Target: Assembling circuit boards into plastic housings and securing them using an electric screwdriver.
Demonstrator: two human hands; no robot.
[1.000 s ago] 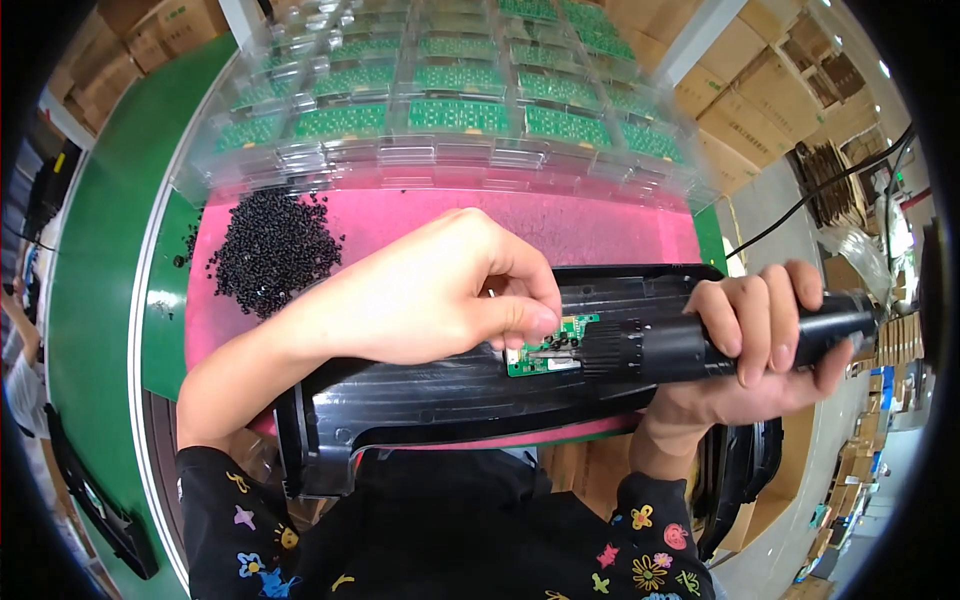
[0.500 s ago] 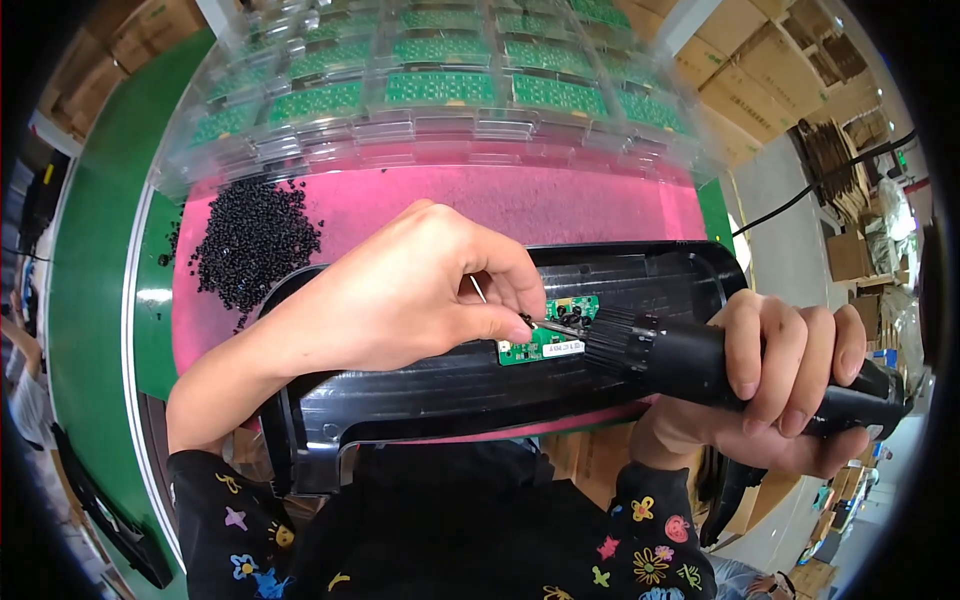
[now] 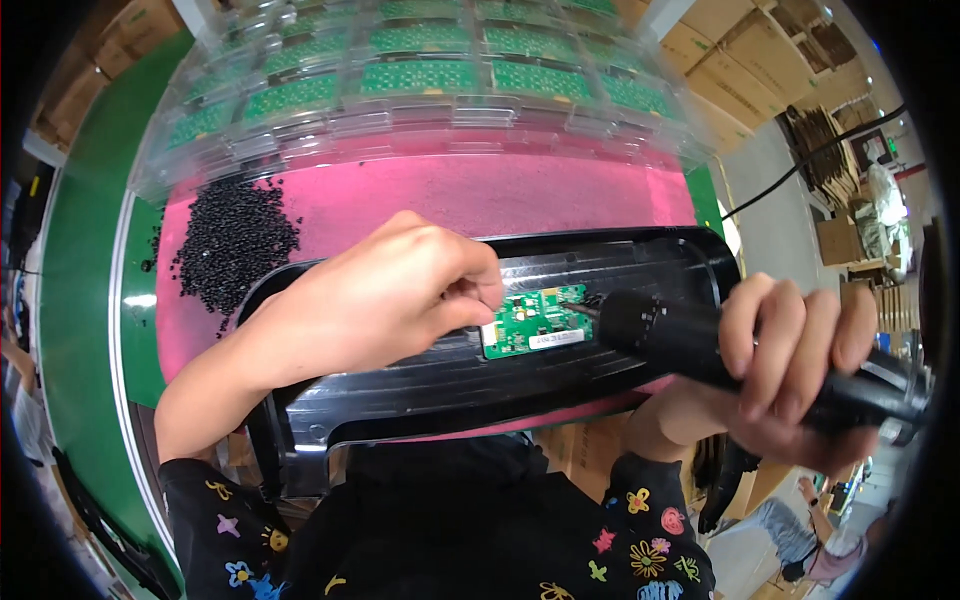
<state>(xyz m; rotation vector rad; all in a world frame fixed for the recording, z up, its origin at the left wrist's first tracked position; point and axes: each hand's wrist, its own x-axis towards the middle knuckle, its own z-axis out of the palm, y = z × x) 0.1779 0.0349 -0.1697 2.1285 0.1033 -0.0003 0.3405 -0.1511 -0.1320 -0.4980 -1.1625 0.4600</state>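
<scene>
My right hand [image 3: 795,365] is wrapped round a black electric screwdriver [image 3: 670,330], held tilted with its tip pointing left over a green circuit board [image 3: 525,322]. The metal bit [image 3: 580,309] shows above the board's right part; whether it touches cannot be told. At the board's left edge is my left hand [image 3: 405,290], its fingers curled together in a pinch. What they hold, if anything, is hidden. The board lies in a long black plastic housing [image 3: 430,398], with a white label strip along its near edge. Small dark pieces [image 3: 592,298] show beside the bit.
A pile of small black parts [image 3: 235,240] covers the left of the pink mat [image 3: 400,190]. Stacked clear trays [image 3: 440,110] of green boards stand behind. A black cable [image 3: 810,165] hangs at right. Cardboard boxes [image 3: 745,75] stand beyond, and another person [image 3: 815,540] is at lower right.
My left hand has drawn left, away from the screwdriver bit, baring more of the board. The screwdriver has shifted slightly right with my right hand. The view has moved a little.
</scene>
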